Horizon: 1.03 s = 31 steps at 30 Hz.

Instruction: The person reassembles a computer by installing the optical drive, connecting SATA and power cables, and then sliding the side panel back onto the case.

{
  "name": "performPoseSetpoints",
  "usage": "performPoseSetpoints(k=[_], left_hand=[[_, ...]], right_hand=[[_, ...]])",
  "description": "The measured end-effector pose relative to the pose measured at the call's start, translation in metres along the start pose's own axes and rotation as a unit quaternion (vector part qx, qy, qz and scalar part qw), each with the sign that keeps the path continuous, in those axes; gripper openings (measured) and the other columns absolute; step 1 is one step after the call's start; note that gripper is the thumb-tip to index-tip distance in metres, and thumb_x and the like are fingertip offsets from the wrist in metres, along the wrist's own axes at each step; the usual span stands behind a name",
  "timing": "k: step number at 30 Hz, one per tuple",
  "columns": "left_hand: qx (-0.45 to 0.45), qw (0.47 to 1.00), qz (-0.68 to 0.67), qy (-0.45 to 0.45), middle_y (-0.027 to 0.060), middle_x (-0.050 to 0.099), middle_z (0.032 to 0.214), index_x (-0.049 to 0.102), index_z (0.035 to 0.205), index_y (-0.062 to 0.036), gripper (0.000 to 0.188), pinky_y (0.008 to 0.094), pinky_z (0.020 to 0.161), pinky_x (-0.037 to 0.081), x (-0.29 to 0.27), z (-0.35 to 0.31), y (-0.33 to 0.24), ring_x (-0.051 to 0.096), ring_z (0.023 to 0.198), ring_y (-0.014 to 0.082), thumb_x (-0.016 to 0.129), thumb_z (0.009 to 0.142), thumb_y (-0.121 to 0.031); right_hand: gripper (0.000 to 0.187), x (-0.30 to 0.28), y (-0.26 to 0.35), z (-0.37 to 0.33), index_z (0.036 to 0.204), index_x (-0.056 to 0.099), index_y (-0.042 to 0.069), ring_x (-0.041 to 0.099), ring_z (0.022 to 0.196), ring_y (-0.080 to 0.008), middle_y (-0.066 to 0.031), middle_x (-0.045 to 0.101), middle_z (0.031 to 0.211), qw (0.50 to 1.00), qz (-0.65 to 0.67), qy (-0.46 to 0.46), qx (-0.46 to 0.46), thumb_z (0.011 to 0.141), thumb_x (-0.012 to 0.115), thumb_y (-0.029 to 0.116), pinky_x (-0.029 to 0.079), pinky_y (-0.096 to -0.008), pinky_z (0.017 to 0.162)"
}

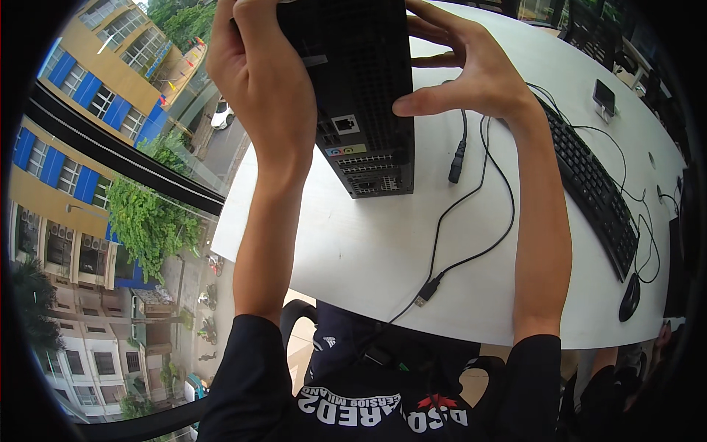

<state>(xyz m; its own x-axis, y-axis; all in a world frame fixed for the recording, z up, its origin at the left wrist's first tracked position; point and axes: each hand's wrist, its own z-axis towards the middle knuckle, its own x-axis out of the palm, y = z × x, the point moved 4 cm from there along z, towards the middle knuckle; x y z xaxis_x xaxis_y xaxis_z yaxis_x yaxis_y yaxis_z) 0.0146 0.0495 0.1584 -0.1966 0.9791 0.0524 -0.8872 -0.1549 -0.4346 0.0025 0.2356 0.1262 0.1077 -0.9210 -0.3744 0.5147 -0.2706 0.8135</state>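
Note:
A black desktop computer tower (368, 96) stands upright on the white table, its rear side with ports and vent grilles facing me. My left hand (261, 81) is closed around the tower's upper left edge; its fingertips are partly hidden at the top of the picture. On the tower's right side my right hand (475, 70) has its fingers spread, with the thumb at the rear edge and the other fingers along the side panel. A black power cable (458, 158) lies to the right of the tower, its plug end loose. Nearer me runs a thin black USB cable (427, 292).
The white table (353, 258) has a curved edge close to my body. To the right lie a black keyboard (589, 184), a black mouse (630, 297) and a small dark phone-like device (604, 96). A window (110, 184) onto a street is at left. Another person's arm (605, 359) shows at lower right.

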Motion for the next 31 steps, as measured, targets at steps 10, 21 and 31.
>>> performPoseSetpoints(k=[10,21,31], left_hand=[[-0.021,0.998,0.030,-0.044,0.0175,0.065,0.112,0.068,0.108,0.0051,0.052,0.0312,0.089,0.050,0.014,-0.004,-0.001,0.065,0.099,0.0194,0.045,0.109,-0.041],[-0.067,0.996,-0.055,-0.024,0.0185,0.066,0.117,0.067,0.109,0.0040,0.059,0.0303,0.090,0.051,0.012,-0.008,-0.010,0.065,0.101,0.0195,0.039,0.109,-0.048],[-0.039,0.992,-0.122,0.001,0.0200,0.062,0.132,0.064,0.118,-0.0004,0.063,0.0386,0.112,0.037,0.025,0.002,0.048,0.056,0.121,0.0217,0.030,0.106,-0.053]], right_hand=[[0.138,-0.009,-0.003,-0.005,0.161,0.025,-0.002,0.046,0.144,-0.0359,-0.0249,0.047,0.154,1.000,-0.019,0.013,-0.019,0.053,0.101,0.039,0.046,-0.0551,0.113],[0.128,-0.023,-0.021,-0.006,0.159,0.030,-0.002,0.049,0.141,-0.0368,-0.0227,0.048,0.154,0.998,0.051,0.022,0.019,0.057,0.101,0.030,0.051,-0.0566,0.107],[0.089,-0.038,-0.037,-0.009,0.130,0.072,0.010,0.067,0.124,-0.0342,-0.0162,0.072,0.128,0.977,-0.175,-0.096,-0.079,0.055,0.100,0.049,0.050,-0.0520,0.108]])
